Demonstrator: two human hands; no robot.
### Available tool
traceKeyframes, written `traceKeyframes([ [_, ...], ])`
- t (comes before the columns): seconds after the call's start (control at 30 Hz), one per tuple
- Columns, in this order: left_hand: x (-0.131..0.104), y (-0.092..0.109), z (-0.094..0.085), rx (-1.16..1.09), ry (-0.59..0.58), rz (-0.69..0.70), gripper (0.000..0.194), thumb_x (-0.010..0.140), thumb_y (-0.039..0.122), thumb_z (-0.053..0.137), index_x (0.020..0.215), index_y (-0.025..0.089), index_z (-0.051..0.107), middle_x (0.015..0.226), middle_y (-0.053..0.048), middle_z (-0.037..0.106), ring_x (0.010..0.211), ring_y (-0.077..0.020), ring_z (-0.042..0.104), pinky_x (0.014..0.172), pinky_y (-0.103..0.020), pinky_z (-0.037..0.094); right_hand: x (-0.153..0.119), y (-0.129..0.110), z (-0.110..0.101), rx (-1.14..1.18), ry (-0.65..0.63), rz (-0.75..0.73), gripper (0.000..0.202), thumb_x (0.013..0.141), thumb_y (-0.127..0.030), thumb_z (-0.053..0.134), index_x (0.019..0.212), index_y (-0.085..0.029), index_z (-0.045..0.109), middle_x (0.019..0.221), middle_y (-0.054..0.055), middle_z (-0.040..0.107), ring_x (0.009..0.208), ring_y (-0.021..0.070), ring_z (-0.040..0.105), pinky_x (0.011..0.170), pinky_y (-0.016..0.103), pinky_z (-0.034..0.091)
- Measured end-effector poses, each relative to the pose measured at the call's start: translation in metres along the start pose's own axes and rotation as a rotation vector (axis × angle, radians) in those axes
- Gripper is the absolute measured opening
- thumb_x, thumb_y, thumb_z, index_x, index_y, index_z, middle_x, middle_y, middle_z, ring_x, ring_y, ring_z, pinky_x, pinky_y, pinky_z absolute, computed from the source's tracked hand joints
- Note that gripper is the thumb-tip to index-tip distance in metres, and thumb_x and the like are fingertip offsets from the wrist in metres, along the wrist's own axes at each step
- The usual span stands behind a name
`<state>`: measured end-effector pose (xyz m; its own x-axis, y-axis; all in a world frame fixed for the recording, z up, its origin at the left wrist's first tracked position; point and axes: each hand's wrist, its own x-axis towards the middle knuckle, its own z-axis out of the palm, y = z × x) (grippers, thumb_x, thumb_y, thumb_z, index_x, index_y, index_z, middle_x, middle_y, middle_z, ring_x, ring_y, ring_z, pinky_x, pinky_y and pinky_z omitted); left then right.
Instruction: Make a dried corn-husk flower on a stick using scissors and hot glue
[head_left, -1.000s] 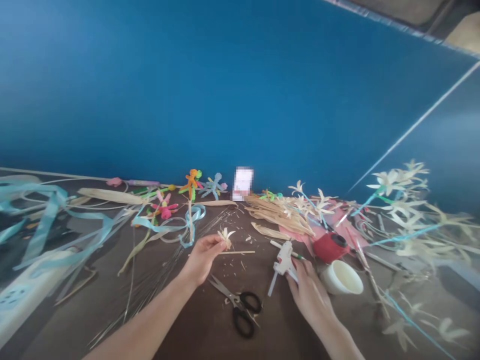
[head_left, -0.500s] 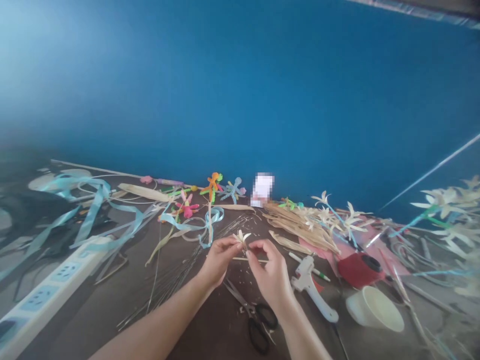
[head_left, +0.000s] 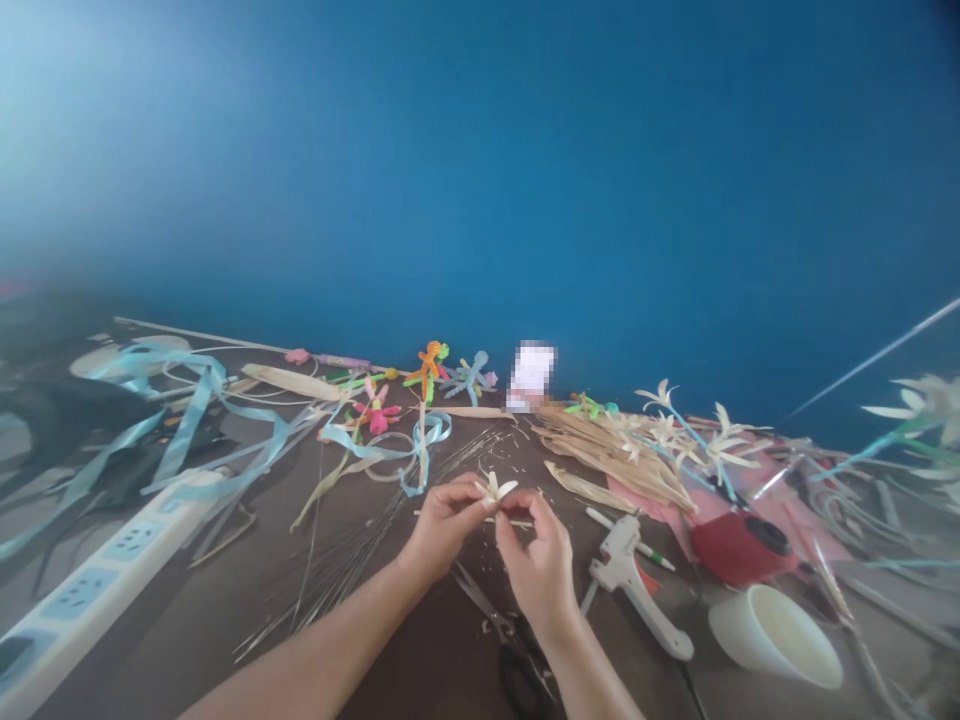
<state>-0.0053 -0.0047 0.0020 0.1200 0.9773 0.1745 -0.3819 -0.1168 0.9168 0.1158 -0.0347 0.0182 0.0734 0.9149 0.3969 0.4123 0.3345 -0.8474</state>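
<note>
A small white flower (head_left: 495,489) with narrow pointed petals is held up at the centre of the head view. My left hand (head_left: 450,520) pinches its base between thumb and index finger. From the other side my right hand (head_left: 538,550) closes thumb and index finger on the flower's right edge; the exact contact is partly hidden. Below my wrists lie scissors (head_left: 487,607), their black handles partly behind my right forearm. To the right of that hand, a white glue gun (head_left: 637,590) lies beside a white pen with a green band (head_left: 654,555).
A white power strip (head_left: 105,570) and light blue ribbon (head_left: 184,430) occupy the left. Thin wires (head_left: 352,550) spread nearby. Dried husks (head_left: 600,455), finished white flowers (head_left: 720,440), a red tape dispenser (head_left: 739,545) and a white cup (head_left: 776,635) stand right. A blue wall (head_left: 480,200) rises behind.
The flower has tilted to the right between my fingers, and both hands have shifted slightly. The view has turned a little left, so things on the right appear farther right.
</note>
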Motion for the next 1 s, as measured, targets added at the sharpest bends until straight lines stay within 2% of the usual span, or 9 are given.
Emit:
traceKeyframes([
  [0.17,-0.001,0.004,-0.003,0.167,-0.081,0.102,0.004,0.067,0.017,0.065,0.069,0.017,0.069,0.072,-0.003,0.056,0.070,-0.0131,0.053,0.065,-0.025,0.041,-0.003,0.005,-0.003,0.067,0.000,-0.021,0.005,0.075,-0.015,0.050,0.077,-0.019,0.050,0.073,0.000,0.056,0.069,0.0143,0.054,0.067,0.025,0.041],
  [0.3,0.001,0.008,-0.006,0.271,-0.120,0.158,0.006,0.067,0.017,0.065,0.071,0.018,0.069,0.073,-0.004,0.057,0.069,-0.0135,0.054,0.065,-0.026,0.041,-0.002,0.007,-0.006,0.153,-0.065,-0.024,0.006,0.075,-0.013,0.050,0.078,-0.019,0.051,0.073,-0.001,0.056,0.069,0.0134,0.054,0.067,0.024,0.041],
  [0.5,0.001,0.009,-0.009,0.263,-0.164,0.157,0.011,0.066,0.015,0.066,0.075,0.020,0.070,0.075,-0.003,0.057,0.070,-0.0137,0.053,0.066,-0.027,0.042,0.001,0.011,-0.011,0.254,-0.170,-0.003,0.006,0.076,-0.013,0.051,0.077,-0.019,0.051,0.074,-0.001,0.056,0.069,0.0128,0.053,0.066,0.023,0.041],
  [0.77,0.001,0.007,-0.010,0.326,-0.182,0.184,0.013,0.067,0.016,0.065,0.076,0.022,0.071,0.074,-0.003,0.055,0.071,-0.0140,0.053,0.064,-0.027,0.042,0.004,0.014,-0.012,0.338,-0.186,0.009,0.005,0.075,-0.013,0.051,0.075,-0.018,0.052,0.072,0.000,0.055,0.068,0.0129,0.051,0.066,0.024,0.040],
  [1.0,0.000,0.009,-0.009,0.351,-0.185,0.181,0.012,0.067,0.014,0.065,0.076,0.021,0.070,0.076,-0.003,0.055,0.071,-0.0138,0.053,0.064,-0.026,0.041,0.005,0.016,-0.008,0.454,-0.194,0.124,0.005,0.074,-0.018,0.055,0.076,-0.018,0.050,0.073,0.000,0.055,0.067,0.0128,0.051,0.063,0.023,0.041],
])
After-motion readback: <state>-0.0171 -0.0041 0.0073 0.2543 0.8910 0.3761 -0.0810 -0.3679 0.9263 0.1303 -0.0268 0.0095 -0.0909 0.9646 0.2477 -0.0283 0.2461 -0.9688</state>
